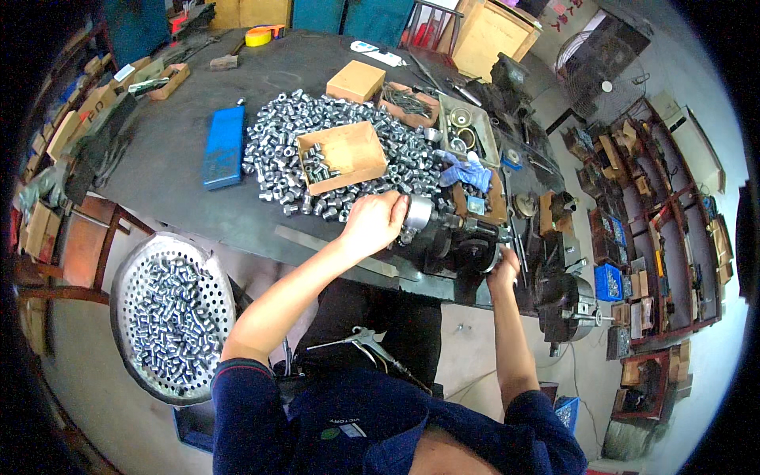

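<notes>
Dark workbench [198,119] was heaped with metal sleeves [277,134]. Left hand [372,222] was clenched over chuck [418,214]; right hand [503,267] gripped machine [459,241] end beside chuck. Sleeve best seated squarely before tightening.

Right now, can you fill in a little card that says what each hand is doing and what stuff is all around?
Left hand: rests on the shiny chuck end of a small dark bench machine, fingers curled over it
Right hand: grips the machine's other end, at the table edge
Table: dark top, heaped with small metal sleeves
Cardboard box: open, amid the heap, a few sleeves inside
Blue case: flat, left of the heap
Perforated metal basin: below the table, holds more sleeves
Lap: air blow gun
</notes>
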`<state>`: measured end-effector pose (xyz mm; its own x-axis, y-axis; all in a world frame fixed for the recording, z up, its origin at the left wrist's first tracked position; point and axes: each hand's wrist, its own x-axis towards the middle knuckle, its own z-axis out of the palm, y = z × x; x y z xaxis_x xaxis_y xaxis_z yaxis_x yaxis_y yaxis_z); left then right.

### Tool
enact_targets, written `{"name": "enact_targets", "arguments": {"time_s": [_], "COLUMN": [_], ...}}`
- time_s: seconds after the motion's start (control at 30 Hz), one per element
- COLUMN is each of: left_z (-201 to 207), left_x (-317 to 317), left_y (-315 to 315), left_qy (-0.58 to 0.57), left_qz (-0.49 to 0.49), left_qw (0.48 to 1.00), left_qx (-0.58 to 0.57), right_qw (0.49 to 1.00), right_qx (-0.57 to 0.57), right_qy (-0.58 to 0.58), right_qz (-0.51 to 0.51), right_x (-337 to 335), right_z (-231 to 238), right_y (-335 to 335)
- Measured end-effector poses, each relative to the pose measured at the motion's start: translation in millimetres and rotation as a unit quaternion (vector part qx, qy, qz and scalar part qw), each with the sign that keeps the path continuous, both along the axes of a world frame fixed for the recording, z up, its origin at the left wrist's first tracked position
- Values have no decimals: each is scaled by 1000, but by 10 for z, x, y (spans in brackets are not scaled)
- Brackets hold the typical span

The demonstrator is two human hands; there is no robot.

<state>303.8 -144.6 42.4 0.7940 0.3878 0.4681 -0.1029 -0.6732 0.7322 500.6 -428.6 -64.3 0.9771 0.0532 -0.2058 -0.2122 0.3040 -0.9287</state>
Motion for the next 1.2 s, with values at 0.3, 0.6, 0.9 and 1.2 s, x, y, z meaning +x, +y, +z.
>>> {"name": "enact_targets", "arguments": {"time_s": [0.3, 0.6, 0.9, 1.2], "left_z": [31, 58, 108, 326], "left_x": [-75, -118, 61, -1553], "left_y": [87, 229, 1182, 1249], "left_qy": [21, -5, 90, 123], "left_qz": [-7, 36, 155, 201], "left_qw": [999, 999, 966, 972], "left_qx": [-33, 29, 184, 10], "right_qw": [976, 998, 982, 965], "right_qx": [55, 27, 56, 122], "right_qy": [-213, -53, -175, -212], "right_qz": [-11, -3, 36, 98], "right_x": [55, -319, 322, -621], "right_z": [1105, 225, 925, 547], "right_y": [407, -100, 542, -293]}}
